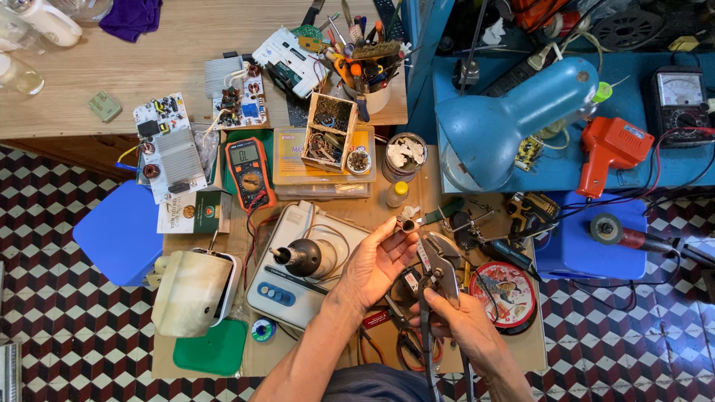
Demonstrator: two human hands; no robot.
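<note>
Here my left hand (376, 260) pinches a small metal part (407, 225) between fingertips, while my right hand (458, 316) grips pliers (439, 272) just right of it, above the desk (372, 212).

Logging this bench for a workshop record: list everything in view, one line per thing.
Desk lamp: one, blue, right of centre.
Digital multimeter: one, orange-edged, bench centre-left.
Analogue meter: one, black, far right.
Soldering gun: one, orange, on blue shelf.
Circuit boards: several, white, upper left.
Tool cup: one, full of screwdrivers, top centre.
Wooden parts box: one, brown, centre.
Stool: one, blue, left.
Round tin: one, red, right of hands.
Left hand: pinches a small metal part.
Right hand: grip on pliers.
</note>
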